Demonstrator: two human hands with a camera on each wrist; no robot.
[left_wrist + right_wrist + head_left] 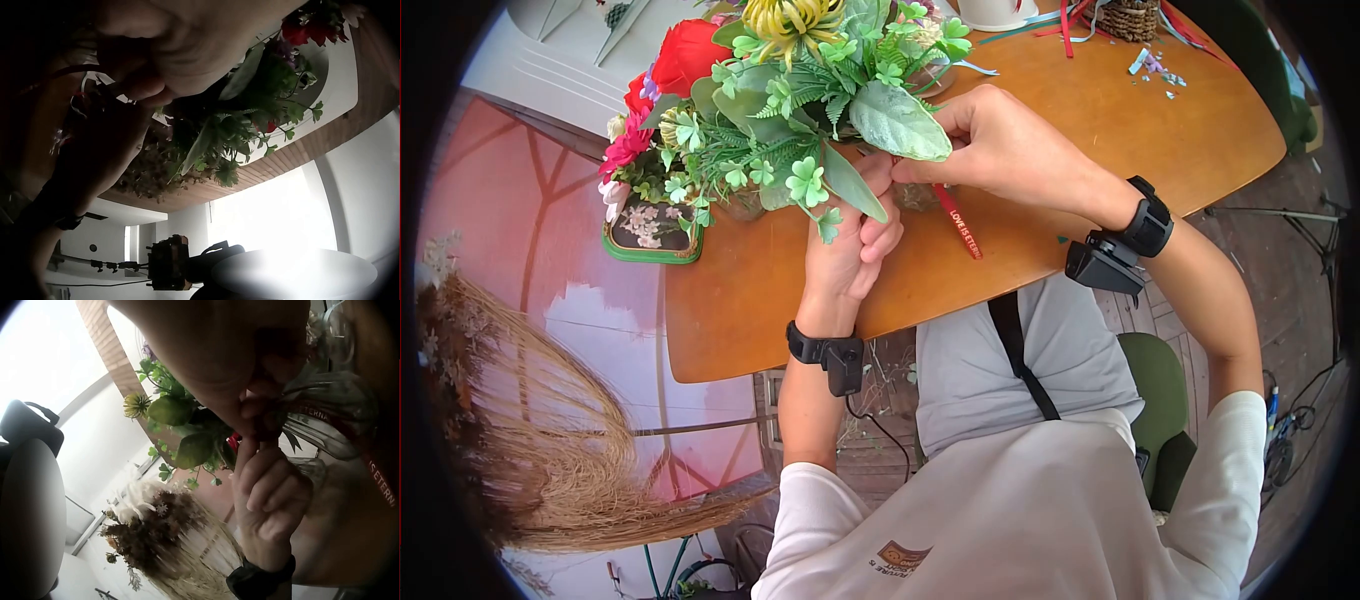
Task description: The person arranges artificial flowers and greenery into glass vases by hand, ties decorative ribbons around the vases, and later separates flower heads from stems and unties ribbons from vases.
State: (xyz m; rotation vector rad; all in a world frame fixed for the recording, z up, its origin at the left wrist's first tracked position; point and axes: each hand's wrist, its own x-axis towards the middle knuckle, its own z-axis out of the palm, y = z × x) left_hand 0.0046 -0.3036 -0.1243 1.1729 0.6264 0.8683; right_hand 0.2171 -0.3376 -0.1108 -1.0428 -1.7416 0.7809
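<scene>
A bouquet of green leaves [805,130] with red and yellow flowers hides part of both hands in the head view. Below the leaves, the left hand [850,245] has curled fingers, pinching the red ribbon [234,441] in the right wrist view. The right hand [1010,150] meets it from the other side, thumb and fingers pinching the same lettered ribbon [958,224], whose tail hangs over the table. Fingertips of the two hands are close together. Clear glass [334,412] stands beside them in the right wrist view.
Around the wooden table [1120,120] are a green-rimmed tin [670,255] at left, a wicker basket [1127,18], loose ribbons and paper scraps [1155,68] at the far side. Dried grasses [570,430] stand lower left; a green chair [1155,400] is behind the person.
</scene>
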